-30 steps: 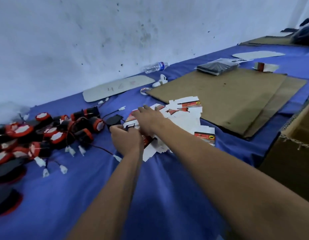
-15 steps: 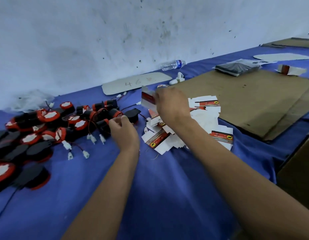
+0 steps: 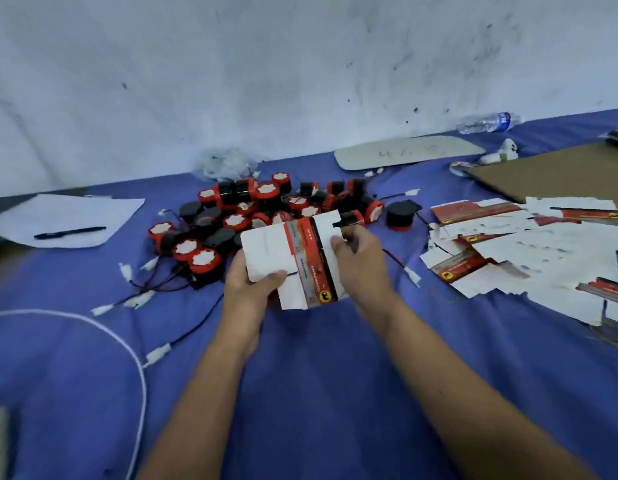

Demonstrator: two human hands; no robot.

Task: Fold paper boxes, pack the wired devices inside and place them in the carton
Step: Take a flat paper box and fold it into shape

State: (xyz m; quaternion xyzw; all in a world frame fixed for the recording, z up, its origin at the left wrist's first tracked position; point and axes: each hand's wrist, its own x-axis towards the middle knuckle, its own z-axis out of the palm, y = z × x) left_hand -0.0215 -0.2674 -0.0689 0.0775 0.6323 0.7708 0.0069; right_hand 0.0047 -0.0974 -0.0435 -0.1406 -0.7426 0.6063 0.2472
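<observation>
Flat box blank held at frame centre

Both hands hold one flat paper box blank [image 3: 293, 258] above the blue desk [image 3: 318, 393]: left hand [image 3: 250, 289] pinching its lower-left corner, right hand [image 3: 361, 258] gripping the right edge. It looks light, thin and easily creased, so hold near the scored folds, not the loose flaps

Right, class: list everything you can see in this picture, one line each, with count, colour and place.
flat box blank: one, white with red band, held in both hands
wired devices: a pile, red and black, behind the blank
box blanks: a heap, white and red, right
pen: one, black, on white paper, left
water bottle: one, clear, by wall
cardboard sheet: brown, far right
white cord: one, lower left
left hand: grips blank
right hand: pinches blank
</observation>
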